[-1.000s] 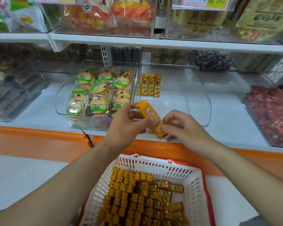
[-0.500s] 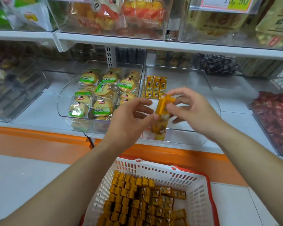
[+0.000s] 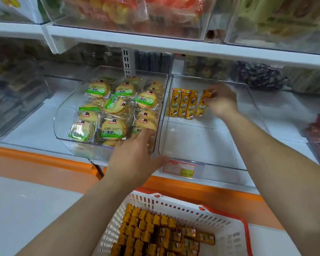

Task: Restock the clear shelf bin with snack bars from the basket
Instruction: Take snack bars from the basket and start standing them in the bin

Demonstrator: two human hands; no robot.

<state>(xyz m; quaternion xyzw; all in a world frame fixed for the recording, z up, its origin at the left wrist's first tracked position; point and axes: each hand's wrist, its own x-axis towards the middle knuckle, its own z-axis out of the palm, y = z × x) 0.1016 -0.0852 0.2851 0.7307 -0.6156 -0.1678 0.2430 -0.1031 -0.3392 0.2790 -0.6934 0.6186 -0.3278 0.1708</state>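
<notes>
The right hand (image 3: 221, 100) is deep inside the clear shelf bin (image 3: 198, 143), fingertips pinched on the upper end of a yellow snack bar (image 3: 203, 105). The bar is at the back of the bin, just to the right of the row of three bars (image 3: 181, 104) lying there. Its long axis runs front to back like theirs, though its top leans a touch to the right, and a thin gap shows between it and the nearest one. Whether its lower end touches the bin floor is hard to tell. That gap and that lean look like the whole game here: a small nudge leftward and a straightening should square it with the row, and the right hand is the one placed to do it. The left hand (image 3: 137, 156) holds nothing, with its fingers relaxed against the front lip of the neighbouring biscuit bin (image 3: 67, 117) and its thumb reaching toward the clear bin's near corner. It is the hand closer to the white basket (image 3: 174, 202) below, where the stacked bars (image 3: 151, 231) wait. Most of the bin floor is bare, so plenty of restocking appears to remain.
</notes>
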